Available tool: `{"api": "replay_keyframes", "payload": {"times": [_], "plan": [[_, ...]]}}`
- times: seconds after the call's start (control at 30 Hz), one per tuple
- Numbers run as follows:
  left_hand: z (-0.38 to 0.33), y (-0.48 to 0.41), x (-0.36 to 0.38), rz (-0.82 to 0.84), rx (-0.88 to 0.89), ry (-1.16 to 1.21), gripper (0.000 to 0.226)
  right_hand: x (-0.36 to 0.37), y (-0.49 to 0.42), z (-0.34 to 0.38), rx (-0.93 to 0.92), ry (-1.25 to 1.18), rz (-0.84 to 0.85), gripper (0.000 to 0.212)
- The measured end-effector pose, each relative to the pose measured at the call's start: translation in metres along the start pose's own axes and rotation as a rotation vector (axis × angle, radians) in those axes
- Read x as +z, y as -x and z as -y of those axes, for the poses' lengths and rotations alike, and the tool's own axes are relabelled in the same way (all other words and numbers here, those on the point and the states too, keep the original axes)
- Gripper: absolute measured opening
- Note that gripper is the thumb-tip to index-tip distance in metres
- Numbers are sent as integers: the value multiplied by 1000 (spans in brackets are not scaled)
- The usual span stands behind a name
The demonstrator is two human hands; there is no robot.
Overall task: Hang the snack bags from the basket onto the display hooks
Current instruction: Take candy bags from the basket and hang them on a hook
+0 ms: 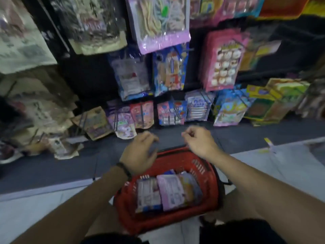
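Head view: both hands hover above the red basket's (207, 173) far rim, snack bags (168, 192) lying inside it. Best to reach down and lift one bag by its top hole. Left hand (140, 152) loosely spread, right hand (200, 141) half-curled; both empty.

Dark grey floor strip (52, 166) under the display, pale tiled floor (26, 217) nearer, yellow tag (268, 140) lying on the strip
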State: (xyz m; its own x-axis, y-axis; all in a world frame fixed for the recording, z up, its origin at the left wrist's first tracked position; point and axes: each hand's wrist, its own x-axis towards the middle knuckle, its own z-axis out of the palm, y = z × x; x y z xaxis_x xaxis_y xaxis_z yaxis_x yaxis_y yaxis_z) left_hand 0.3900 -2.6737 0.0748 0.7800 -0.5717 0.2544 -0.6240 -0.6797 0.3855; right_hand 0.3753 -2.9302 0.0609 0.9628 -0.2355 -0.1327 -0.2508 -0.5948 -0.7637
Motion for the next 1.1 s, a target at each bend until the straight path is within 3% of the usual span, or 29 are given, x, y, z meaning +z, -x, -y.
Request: {"api": "replay_keyframes", "payload": {"times": [0.17, 0.27, 0.43, 0.53, 0.63, 0.77, 0.83, 0.97, 1.03, 1.1], "plan": [[45, 63, 77, 352, -298, 82, 16, 91, 27, -83, 298, 89, 286, 43], [58, 77, 110, 584, -516, 182, 12, 133, 43, -113, 481, 91, 477, 28], [69, 69, 162, 847, -765, 278, 38, 165, 43, -139, 498, 150, 523, 30], [72, 59, 195, 727, -1014, 371, 56, 166, 28, -150, 572, 99, 528, 35], [68, 51, 225, 566, -1126, 430, 58, 166, 20, -158, 571, 81, 446, 29], [66, 53, 259, 566, -1239, 432, 70, 178, 20, -161, 516, 109, 355, 22], [65, 53, 274, 564, -1315, 564, 75, 182, 21, -161, 546, 94, 378, 23], [67, 45, 284, 606, -1214, 660, 59, 183, 23, -165, 610, 76, 331, 16], [69, 39, 278, 559, -1173, 640, 41, 184, 22, -165, 647, 55, 277, 32], [72, 35, 265, 552, -1162, 607, 29, 183, 22, -159, 665, 7, 247, 34]]}}
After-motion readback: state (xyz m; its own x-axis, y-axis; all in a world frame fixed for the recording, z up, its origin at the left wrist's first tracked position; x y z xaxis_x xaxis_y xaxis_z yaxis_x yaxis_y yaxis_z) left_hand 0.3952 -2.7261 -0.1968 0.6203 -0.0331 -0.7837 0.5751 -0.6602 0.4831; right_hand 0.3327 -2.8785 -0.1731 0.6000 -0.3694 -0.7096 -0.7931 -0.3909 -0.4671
